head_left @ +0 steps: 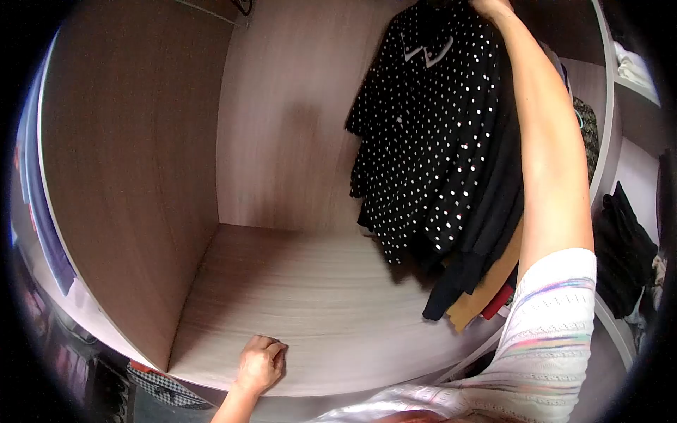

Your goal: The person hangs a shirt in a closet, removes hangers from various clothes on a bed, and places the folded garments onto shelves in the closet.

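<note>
My right hand [491, 7] reaches up to the top of the hanging clothes and is partly cut off by the upper frame edge. Its visible fingers are bent at the top of the garments; what they grip, hanger or cloth, is out of sight. Just below hangs a black shirt with white polka dots [430, 141] and a white-trimmed collar. Behind it come a dark garment [486, 233], a mustard one [471, 303] and a red one [498, 302]. My left hand [261, 363] is closed in a loose fist above the front of the wardrobe floor, with nothing visible in it.
A brown side panel [134, 176] bounds the compartment on the left, a paler back panel [289, 106] behind. On the right, shelves hold black clothing [624, 254] and white cloth [633, 67]. Blue cloth [49, 218] hangs outside at left. A checked item [166, 388] lies low at left.
</note>
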The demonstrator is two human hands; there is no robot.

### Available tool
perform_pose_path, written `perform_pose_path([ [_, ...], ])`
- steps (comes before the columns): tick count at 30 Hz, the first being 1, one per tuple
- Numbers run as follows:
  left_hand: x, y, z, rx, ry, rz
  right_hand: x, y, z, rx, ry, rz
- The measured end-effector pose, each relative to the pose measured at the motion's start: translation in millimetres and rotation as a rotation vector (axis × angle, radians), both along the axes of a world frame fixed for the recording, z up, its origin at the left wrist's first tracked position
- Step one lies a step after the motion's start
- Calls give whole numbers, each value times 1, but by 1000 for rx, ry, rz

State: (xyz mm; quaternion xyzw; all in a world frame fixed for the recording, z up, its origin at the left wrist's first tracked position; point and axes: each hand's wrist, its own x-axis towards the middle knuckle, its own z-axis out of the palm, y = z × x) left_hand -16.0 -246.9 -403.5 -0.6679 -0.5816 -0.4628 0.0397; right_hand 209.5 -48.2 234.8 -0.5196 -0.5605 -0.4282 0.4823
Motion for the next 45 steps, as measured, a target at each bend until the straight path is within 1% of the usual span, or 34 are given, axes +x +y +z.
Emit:
perform_pose_path([
  [3,-4,8,5,11,5,20,-10,-8,-12,-51,51,39],
  [7,-11,13,4,19,-4,-19,-15,-11,-15,-67,83,63],
  [10,-16,10,3,-45,-4,-54,-6,-5,-21,14,133,107],
  [11,-17,10,2,-47,-6,-68,-4,-4,-22,-5,158,129],
  [14,-20,12,2,-30,-3,-74,0,3,-30,105,145,85],
  [17,-19,27,0,-5,-2,-95,3,25,-18,178,198,71],
  [18,-18,32,0,2,2,-93,-4,12,-34,181,212,42],
  [19,-19,31,0,6,1,-60,22,56,4,299,504,146],
  [20,-25,22,-2,-35,13,-64,-1,24,-19,60,131,-181],
  [21,-30,11,-4,-75,15,-23,31,63,8,120,-86,-127],
  [22,4,18,-16,-94,9,-7,38,63,12,-5,-164,-103],
  [23,1,19,-16,-129,69,-45,53,62,5,36,-200,-47],
  [24,-1,11,-11,-87,110,-50,72,56,-6,150,-226,25],
  [25,0,10,-3,-120,182,-97,93,50,-15,275,-236,88],
  [26,9,21,-17,-71,130,-78,87,51,-18,405,-252,187],
  [27,15,28,-22,-17,126,-113,99,49,-25,487,-259,252],
  [28,9,31,-22,-6,133,-108,108,51,-31,589,-203,339],
  [30,13,29,-21,-3,121,-107,97,17,-77,575,-344,537],
  [31,13,25,-15,14,99,-99,87,7,-105,600,-256,697],
  [32,11,26,-15,9,90,-95,88,-5,-122,253,-169,642],
  [35,14,14,-9,-37,58,-78,227,203,-136,71,-372,565],
  [36,15,11,-8,-38,55,-77,210,184,-165,-44,-231,638],
  [37,13,13,-8,-36,56,-80,171,141,-211,-131,-16,724],
  [38,12,15,-8,-35,57,-87,153,118,-242,-205,96,779],
  [39,14,15,-10,-2,-6,-101,146,105,-269,-276,182,826],
  [40,13,13,-10,-15,17,-100,136,88,-295,-325,254,855],
  [41,12,8,-9,-30,41,-101,140,90,-319,-468,358,879],
  [42,12,0,-8,-46,62,-101,130,72,-347,-373,334,946],
  [43,16,-7,-11,-26,91,-119,110,30,-362,-479,478,824],
  [44,17,-19,-12,-7,74,-143,118,34,-379,-472,403,887],
  [45,20,-34,-12,11,56,-170,109,12,-388,-593,511,879],
])
